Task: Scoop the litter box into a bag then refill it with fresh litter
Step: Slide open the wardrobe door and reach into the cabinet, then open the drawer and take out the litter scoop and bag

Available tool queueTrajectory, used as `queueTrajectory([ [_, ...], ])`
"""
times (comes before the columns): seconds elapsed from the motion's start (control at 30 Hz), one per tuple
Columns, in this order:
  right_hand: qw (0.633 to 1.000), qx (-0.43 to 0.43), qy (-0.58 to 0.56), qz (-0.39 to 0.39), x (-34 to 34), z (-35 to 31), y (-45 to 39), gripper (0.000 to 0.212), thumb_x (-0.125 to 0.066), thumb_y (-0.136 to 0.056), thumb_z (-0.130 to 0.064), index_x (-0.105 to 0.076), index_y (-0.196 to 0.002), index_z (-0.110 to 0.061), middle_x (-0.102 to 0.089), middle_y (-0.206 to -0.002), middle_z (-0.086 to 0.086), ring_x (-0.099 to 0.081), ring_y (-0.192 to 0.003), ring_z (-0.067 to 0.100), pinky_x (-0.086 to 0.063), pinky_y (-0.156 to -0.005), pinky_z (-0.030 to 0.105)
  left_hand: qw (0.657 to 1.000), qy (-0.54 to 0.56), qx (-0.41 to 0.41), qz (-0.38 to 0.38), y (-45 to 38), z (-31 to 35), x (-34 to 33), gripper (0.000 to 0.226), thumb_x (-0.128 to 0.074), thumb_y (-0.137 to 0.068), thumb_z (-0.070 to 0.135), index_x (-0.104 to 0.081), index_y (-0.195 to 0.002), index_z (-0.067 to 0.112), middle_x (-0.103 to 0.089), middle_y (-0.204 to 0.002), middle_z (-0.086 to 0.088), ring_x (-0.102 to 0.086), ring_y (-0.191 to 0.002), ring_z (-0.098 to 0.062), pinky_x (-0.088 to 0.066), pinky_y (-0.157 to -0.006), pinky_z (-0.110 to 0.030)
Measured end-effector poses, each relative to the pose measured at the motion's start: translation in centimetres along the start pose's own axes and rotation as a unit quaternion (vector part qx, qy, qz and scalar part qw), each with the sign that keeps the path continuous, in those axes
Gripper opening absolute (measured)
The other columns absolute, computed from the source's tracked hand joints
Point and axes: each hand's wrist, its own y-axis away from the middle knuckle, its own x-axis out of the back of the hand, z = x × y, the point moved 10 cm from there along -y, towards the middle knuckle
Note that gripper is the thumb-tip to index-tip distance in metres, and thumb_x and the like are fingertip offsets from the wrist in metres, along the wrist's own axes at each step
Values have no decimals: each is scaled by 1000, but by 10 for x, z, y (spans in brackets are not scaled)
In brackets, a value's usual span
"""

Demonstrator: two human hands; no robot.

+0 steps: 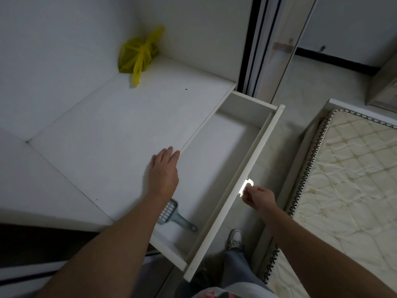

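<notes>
- Beside a bare mattress [348,179], a white drawer [234,175] stood pulled out below the tabletop [120,125].
- Right hand [261,197] pinched the drawer's metal handle [246,187].
- Left hand [164,171] lay flat, fingers straight, grip holding nothing, on the tabletop edge.
- Grey litter scoop [173,215] lay inside the drawer; a knotted yellow bag [137,54] sat in the far corner.

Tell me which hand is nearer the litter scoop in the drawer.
Left. The left hand lies flat on the cabinet top, just beyond the litter scoop, whose head its forearm covers. The right hand holds the drawer handle, across the drawer front.
</notes>
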Motion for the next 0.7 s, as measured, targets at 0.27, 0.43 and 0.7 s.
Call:
queueTrajectory([
  [0.27,989,124,76,20,-2,-26,29,63,-58,-86,-54,-54,-127,-5,-57,-99,8,-62,-82,20,-55,-79,37,999,29,18,5,1,2,3,48,-64,-82,-8,-62,-127,7,-58,-136,-15,-51,-128,-34,-39,-108,-55],
  [0.43,971,181,150,34,-9,-40,56,62,-70,-78,-56,-62,-123,-16,-66,-114,2,-63,-106,20,-51,-92,36,999,44,30,-2,2,2,2,47,-61,-82,-11,-62,-127,4,-57,-136,-18,-50,-129,-37,-37,-109,-57],
  [0.7,963,176,193,65,-9,-42,56,75,-65,-52,-66,-67,-111,-20,-73,-101,2,-70,-90,18,-56,-86,40,997,62,51,-3,4,1,-3,53,-57,-78,-15,-61,-127,4,-55,-138,-19,-48,-132,-36,-31,-111,-57],
])
